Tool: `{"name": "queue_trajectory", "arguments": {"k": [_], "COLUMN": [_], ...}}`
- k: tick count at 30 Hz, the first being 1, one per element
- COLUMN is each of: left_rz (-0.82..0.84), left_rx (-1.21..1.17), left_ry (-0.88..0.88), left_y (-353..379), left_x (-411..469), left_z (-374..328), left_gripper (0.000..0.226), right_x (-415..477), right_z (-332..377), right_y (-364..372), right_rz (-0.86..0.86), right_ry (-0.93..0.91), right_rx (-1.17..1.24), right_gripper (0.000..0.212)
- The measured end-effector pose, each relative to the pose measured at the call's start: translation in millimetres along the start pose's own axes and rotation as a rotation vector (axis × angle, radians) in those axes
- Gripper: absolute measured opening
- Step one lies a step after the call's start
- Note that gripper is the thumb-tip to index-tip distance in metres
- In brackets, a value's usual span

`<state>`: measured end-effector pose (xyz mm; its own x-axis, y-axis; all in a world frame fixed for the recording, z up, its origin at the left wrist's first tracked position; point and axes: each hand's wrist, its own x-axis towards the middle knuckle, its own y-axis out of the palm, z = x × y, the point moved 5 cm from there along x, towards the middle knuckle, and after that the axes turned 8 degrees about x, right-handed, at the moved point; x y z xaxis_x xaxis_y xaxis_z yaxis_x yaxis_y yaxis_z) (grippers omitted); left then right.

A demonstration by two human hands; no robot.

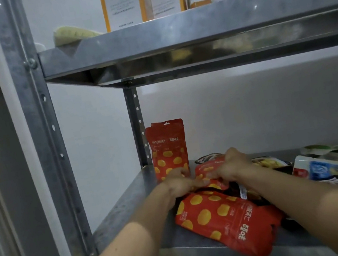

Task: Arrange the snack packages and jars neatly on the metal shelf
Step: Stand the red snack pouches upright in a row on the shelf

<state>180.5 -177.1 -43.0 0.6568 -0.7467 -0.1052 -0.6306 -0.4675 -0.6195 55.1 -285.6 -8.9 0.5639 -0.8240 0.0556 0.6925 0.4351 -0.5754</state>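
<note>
Left hand (180,181) and right hand (232,166) both pinch a red pouch (206,169) lying between them on the metal shelf (128,208) — likely light, soft, slick film. Best gripped at its stiffer sealed edges — an upright twin (168,148) stands just beyond the left hand.

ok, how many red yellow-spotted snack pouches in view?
3. Upright red yellow-spotted pouch back-left on the metal shelf; second pouch held by left hand and right hand; flat pouch at front. More may be hidden.
</note>
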Motion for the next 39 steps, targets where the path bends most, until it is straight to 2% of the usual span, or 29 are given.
{"name": "queue_trajectory", "arguments": {"k": [3,8,14,16,19,21,28,39], "left_rz": [-0.024,-0.086,-0.222,-0.26,-0.346,-0.421,-0.506,-0.519], "left_rx": [-0.095,-0.122,-0.277,-0.294,-0.251,-0.218,-0.209,-0.194], "left_ry": [-0.019,-0.012,0.175,0.247,0.34,0.36,0.327,0.258], "left_y": [-0.6,1.9,-1.7,-6.6,-16.7,-25.4,-53.9,-72.8], "left_x": [-6.9,-17.5,-25.6,-30.9,-45.4,-52.8,-59.9,-39.3], "left_z": [-0.7,-7.3,-20.1,-24.5,-31.0,-30.0,8.9,52.8], "left_gripper": [0.095,0.094,0.096,0.091,0.072,0.07,0.064,0.057], "right_x": [-1.0,-5.8,-18.9,-22.3,-25.0,-27.1,-28.2,-13.7], "right_z": [-2.8,-4.8,4.8,11.4,18.3,23.2,38.1,50.1], "right_y": [-2.5,-8.4,-22.7,-28.0,-28.3,-23.4,21.5,74.8], "right_rz": [-0.089,-0.167,-0.159,-0.136,-0.091,-0.066,-0.021,0.006], "right_ry": [0.006,-0.033,-0.248,-0.317,-0.373,-0.395,-0.359,-0.271], "right_rx": [0.113,0.302,0.5,0.511,0.511,0.517,0.471,0.398], "right_gripper": [0.092,0.08,0.076,0.073,0.058,0.052,0.04,0.042]}}
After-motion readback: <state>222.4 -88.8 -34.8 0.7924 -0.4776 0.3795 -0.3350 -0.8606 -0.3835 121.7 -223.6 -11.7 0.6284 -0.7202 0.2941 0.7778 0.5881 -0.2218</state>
